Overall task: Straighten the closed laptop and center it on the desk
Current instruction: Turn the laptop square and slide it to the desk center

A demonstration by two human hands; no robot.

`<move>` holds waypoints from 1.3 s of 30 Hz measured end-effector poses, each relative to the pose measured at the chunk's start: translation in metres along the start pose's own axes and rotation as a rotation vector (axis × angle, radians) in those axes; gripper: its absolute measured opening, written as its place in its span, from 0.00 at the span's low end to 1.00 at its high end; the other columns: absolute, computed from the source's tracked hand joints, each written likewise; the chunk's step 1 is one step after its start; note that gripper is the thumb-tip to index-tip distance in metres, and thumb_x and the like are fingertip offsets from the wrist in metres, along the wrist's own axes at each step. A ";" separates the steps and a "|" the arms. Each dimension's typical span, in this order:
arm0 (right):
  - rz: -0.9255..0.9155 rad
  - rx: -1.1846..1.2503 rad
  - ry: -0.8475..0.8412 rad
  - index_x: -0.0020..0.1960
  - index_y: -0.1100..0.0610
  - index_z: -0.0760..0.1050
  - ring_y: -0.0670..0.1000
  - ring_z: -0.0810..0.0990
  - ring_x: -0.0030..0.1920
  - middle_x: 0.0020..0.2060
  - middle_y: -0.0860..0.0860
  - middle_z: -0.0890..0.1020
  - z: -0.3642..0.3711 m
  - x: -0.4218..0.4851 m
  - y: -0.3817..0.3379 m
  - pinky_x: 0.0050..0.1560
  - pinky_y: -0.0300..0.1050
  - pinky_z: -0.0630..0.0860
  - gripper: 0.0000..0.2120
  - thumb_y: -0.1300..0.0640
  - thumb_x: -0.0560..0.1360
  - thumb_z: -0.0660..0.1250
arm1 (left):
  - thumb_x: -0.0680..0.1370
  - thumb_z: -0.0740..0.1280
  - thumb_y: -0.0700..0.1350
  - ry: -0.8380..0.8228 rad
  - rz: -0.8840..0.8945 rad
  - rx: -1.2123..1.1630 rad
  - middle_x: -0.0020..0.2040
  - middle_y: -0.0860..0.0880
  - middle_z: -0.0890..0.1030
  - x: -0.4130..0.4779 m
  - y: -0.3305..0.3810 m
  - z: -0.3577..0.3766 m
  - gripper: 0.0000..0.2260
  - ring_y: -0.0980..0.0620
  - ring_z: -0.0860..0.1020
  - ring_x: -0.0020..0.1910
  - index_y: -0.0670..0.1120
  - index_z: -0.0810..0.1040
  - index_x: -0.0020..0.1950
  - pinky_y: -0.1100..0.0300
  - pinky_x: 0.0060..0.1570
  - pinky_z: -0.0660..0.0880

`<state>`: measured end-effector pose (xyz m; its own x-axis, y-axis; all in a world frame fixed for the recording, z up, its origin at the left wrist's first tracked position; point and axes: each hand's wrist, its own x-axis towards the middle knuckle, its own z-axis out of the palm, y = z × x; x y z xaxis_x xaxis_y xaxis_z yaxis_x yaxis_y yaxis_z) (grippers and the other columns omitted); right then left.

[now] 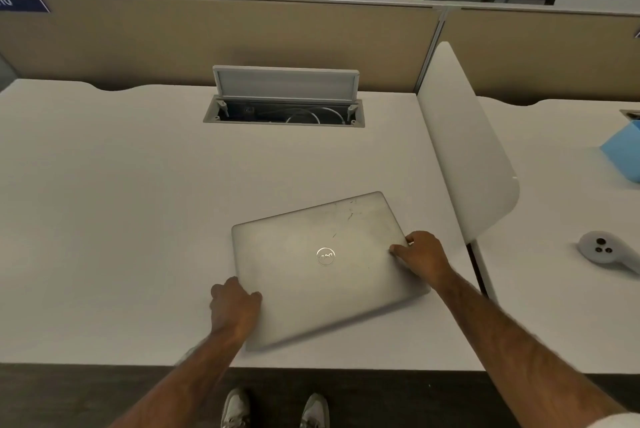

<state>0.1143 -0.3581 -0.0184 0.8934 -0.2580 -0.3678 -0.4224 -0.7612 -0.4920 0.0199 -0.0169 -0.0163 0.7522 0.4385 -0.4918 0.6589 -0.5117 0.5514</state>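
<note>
A closed silver laptop (322, 264) with a round logo lies skewed on the white desk (121, 202), its far edge rising to the right, toward the desk's right half and near the front edge. My left hand (234, 303) grips the laptop's near-left edge, fingers curled over it. On the laptop's right edge, my right hand (420, 256) holds on with thumb on the lid and fingers around the side. The lid shows scratches near its far right corner.
An open cable hatch (284, 105) with its lid up sits at the desk's back centre. A white curved divider (464, 150) bounds the desk on the right. Beyond it lie a white controller (604, 251) and a blue box (623, 153). Tan partition behind.
</note>
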 end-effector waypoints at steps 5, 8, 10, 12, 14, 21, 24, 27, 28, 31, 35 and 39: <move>0.007 -0.036 0.025 0.35 0.58 0.73 0.50 0.75 0.33 0.33 0.51 0.77 0.006 -0.003 -0.005 0.28 0.41 0.65 0.17 0.47 0.70 0.74 | 0.75 0.67 0.44 0.004 -0.003 0.040 0.60 0.37 0.73 0.000 0.003 0.002 0.18 0.37 0.77 0.55 0.38 0.72 0.62 0.48 0.51 0.79; 0.026 -0.027 0.005 0.34 0.58 0.71 0.51 0.74 0.33 0.31 0.50 0.75 0.002 -0.001 -0.009 0.29 0.43 0.65 0.18 0.47 0.69 0.74 | 0.76 0.67 0.44 -0.001 -0.026 0.026 0.60 0.38 0.73 0.001 0.006 0.002 0.18 0.39 0.77 0.52 0.38 0.73 0.62 0.50 0.48 0.78; 0.037 -0.006 -0.003 0.32 0.57 0.69 0.51 0.74 0.32 0.29 0.50 0.74 0.000 0.001 -0.010 0.29 0.43 0.65 0.19 0.48 0.68 0.75 | 0.75 0.67 0.44 0.004 -0.039 -0.002 0.60 0.38 0.75 0.004 0.007 0.000 0.16 0.40 0.77 0.51 0.38 0.74 0.60 0.50 0.49 0.79; 0.045 0.009 -0.011 0.30 0.57 0.68 0.50 0.73 0.30 0.28 0.50 0.73 -0.002 0.002 -0.013 0.28 0.43 0.64 0.20 0.48 0.68 0.76 | 0.75 0.68 0.45 0.013 -0.060 -0.033 0.58 0.38 0.77 0.007 0.007 -0.002 0.16 0.39 0.79 0.52 0.38 0.76 0.59 0.47 0.52 0.80; 0.050 0.021 -0.023 0.30 0.56 0.67 0.50 0.72 0.30 0.28 0.50 0.73 -0.003 0.003 -0.014 0.28 0.43 0.64 0.21 0.49 0.68 0.76 | 0.75 0.69 0.46 0.017 -0.084 -0.050 0.57 0.38 0.79 0.011 0.008 -0.004 0.16 0.38 0.80 0.51 0.37 0.77 0.58 0.45 0.54 0.80; 0.065 0.073 -0.043 0.28 0.56 0.66 0.50 0.71 0.28 0.26 0.50 0.72 -0.006 0.004 -0.015 0.28 0.42 0.64 0.21 0.51 0.65 0.78 | 0.74 0.72 0.46 0.031 -0.122 -0.117 0.52 0.38 0.82 0.018 0.010 -0.005 0.15 0.38 0.81 0.49 0.36 0.78 0.53 0.47 0.51 0.81; 0.078 0.110 -0.029 0.27 0.55 0.65 0.50 0.70 0.27 0.24 0.49 0.70 -0.007 0.004 -0.014 0.28 0.42 0.63 0.22 0.52 0.64 0.79 | 0.73 0.74 0.46 0.041 -0.138 -0.135 0.51 0.38 0.82 0.019 0.010 -0.003 0.16 0.37 0.81 0.49 0.35 0.78 0.53 0.45 0.52 0.81; 0.086 0.133 -0.030 0.28 0.55 0.65 0.50 0.70 0.27 0.24 0.49 0.70 -0.006 0.006 -0.013 0.28 0.42 0.63 0.23 0.52 0.64 0.80 | 0.73 0.74 0.46 0.042 -0.148 -0.150 0.51 0.38 0.82 0.020 0.010 -0.003 0.16 0.37 0.81 0.48 0.35 0.78 0.52 0.47 0.50 0.80; 0.088 0.142 -0.030 0.28 0.56 0.65 0.51 0.70 0.27 0.25 0.50 0.70 -0.006 0.006 -0.012 0.28 0.42 0.63 0.23 0.52 0.64 0.80 | 0.73 0.75 0.46 0.038 -0.151 -0.158 0.51 0.38 0.82 0.021 0.010 -0.003 0.16 0.37 0.80 0.48 0.35 0.78 0.52 0.48 0.49 0.80; 0.101 0.179 -0.025 0.29 0.56 0.65 0.50 0.69 0.27 0.25 0.50 0.70 -0.006 0.008 -0.011 0.28 0.42 0.63 0.24 0.52 0.63 0.81 | 0.72 0.75 0.45 0.021 -0.163 -0.182 0.49 0.39 0.81 0.022 0.010 -0.004 0.17 0.41 0.78 0.43 0.35 0.78 0.52 0.53 0.44 0.78; 0.103 0.199 -0.051 0.28 0.54 0.61 0.49 0.65 0.25 0.24 0.49 0.66 -0.008 0.010 -0.012 0.28 0.42 0.59 0.27 0.53 0.62 0.82 | 0.72 0.76 0.44 0.003 -0.181 -0.208 0.44 0.42 0.79 0.024 0.008 -0.006 0.16 0.45 0.76 0.38 0.35 0.78 0.51 0.59 0.36 0.73; 0.079 0.201 -0.111 0.27 0.55 0.58 0.50 0.62 0.26 0.23 0.49 0.63 -0.014 0.013 -0.012 0.30 0.44 0.58 0.30 0.54 0.63 0.82 | 0.70 0.78 0.44 -0.036 -0.193 -0.240 0.46 0.39 0.82 0.028 0.007 -0.010 0.17 0.45 0.78 0.39 0.33 0.79 0.48 0.60 0.34 0.72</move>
<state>0.1334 -0.3605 -0.0068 0.8386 -0.2367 -0.4907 -0.5224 -0.6046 -0.6012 0.0455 -0.0006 -0.0195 0.6149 0.4819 -0.6243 0.7763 -0.2308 0.5865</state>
